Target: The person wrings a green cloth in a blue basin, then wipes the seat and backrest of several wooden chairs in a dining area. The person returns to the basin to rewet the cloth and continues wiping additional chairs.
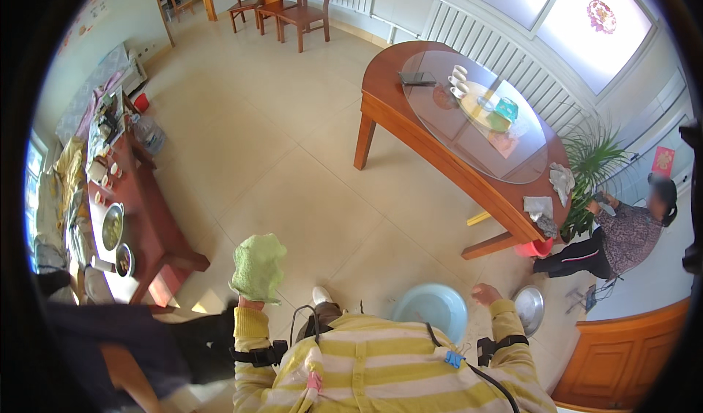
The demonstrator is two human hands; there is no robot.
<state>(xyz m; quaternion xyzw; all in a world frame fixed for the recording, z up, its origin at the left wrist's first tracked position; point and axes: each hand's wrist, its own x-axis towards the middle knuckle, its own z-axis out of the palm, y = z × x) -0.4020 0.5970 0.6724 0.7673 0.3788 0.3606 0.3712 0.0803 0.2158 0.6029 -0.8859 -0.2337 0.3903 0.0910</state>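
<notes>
A light green cloth [257, 269] is held up by my left hand [251, 303], which it mostly covers. My right hand [486, 293] is in the air with its fingers curled in, and nothing shows in it. Just left of that hand, a light blue plastic basin [434, 308] stands on the tiled floor, partly hidden by my striped top. On its other side is a round metal basin [530, 310].
A wooden table [428, 144] with a glass turntable, cups and cloths stands ahead right. Beside it a person [631, 237] sits near a potted plant [593, 155] and a red bucket [535, 247]. A low red table [140, 210] holds bowls at left. A dark-clothed person [126, 347] is close by.
</notes>
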